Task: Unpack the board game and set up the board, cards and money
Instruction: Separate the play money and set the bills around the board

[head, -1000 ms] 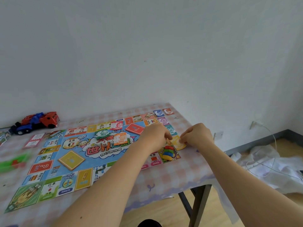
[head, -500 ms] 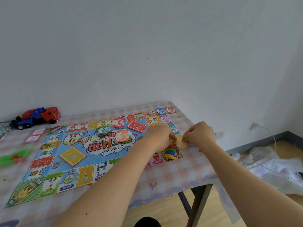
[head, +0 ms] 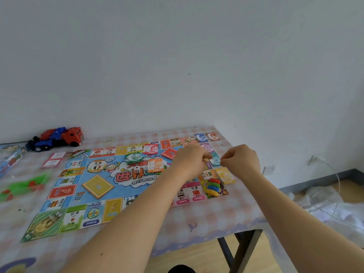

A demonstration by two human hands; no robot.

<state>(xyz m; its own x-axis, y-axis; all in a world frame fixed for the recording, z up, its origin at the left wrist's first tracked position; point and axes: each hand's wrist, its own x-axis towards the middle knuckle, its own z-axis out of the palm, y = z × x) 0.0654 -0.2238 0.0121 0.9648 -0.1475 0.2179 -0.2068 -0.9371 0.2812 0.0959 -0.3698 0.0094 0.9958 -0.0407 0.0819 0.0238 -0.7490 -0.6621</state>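
Observation:
The game board lies unfolded on the checked tablecloth. My left hand and my right hand meet at the board's right edge, fingertips pinched on either side of a teal money stack. A yellow money stack lies just below it, beside a pile of coloured tokens. Purple, blue and orange-red notes run up the right side. On the board sit a yellow card deck, a red card deck, a die, and green, orange and pink notes.
A red and blue toy truck stands at the back left by the wall. Pink cards and green plastic pieces lie left of the board. The table's right edge drops to the floor, where white plastic wrap and a cable lie.
Both hands have moved up from the yellow money stack, which now lies uncovered, to the teal stack above it. The view has shifted slightly.

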